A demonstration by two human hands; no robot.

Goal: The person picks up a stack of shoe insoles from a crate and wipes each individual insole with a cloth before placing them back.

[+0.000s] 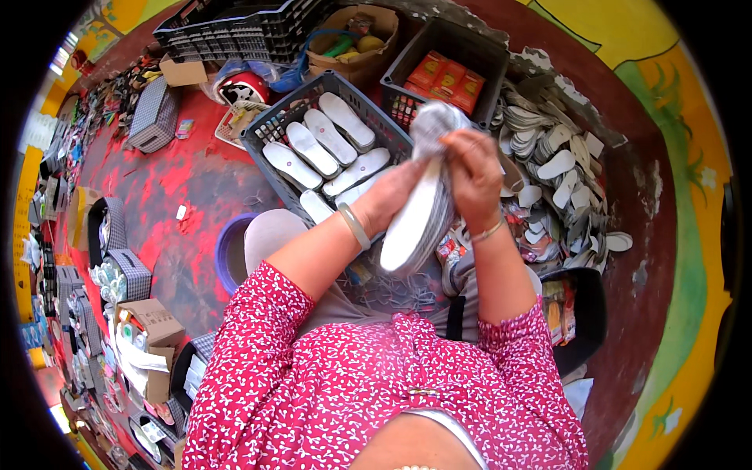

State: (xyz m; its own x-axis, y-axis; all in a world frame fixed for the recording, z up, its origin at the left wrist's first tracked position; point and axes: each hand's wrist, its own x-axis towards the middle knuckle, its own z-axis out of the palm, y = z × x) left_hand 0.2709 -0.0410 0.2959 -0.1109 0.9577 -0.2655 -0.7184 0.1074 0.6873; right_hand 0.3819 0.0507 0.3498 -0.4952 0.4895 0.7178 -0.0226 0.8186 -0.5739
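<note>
White and flat, a shoe insole [413,219] stands nearly upright between both hands, just above the person's lap and in front of the dark plastic crate [270,129] that lies ahead on the red floor [180,188]. A piece of grey patterned fabric [435,121] lies over the insole's top end and runs down its right edge. The left hand [388,196], with a pale bangle [354,225] on its wrist, is closed around the insole's left side, fingers pressed behind it. The right hand [472,172] pinches the fabric against the insole near the top, thumb and fingertips pressed together; a thin bracelet [487,231] circles that wrist. Inside the crate several more white insoles [329,137] lie side by side. Behind it stands a second dark crate [470,51] holding orange boxes [446,78], and next to that a brown cardboard box [360,43]. To the right, a loose heap of cut-out sole pieces [548,157] spreads over the floor, close to the right forearm. On the left side, an open carton [145,345] sits well apart from the hands. Both sleeves are red with small white print
</note>
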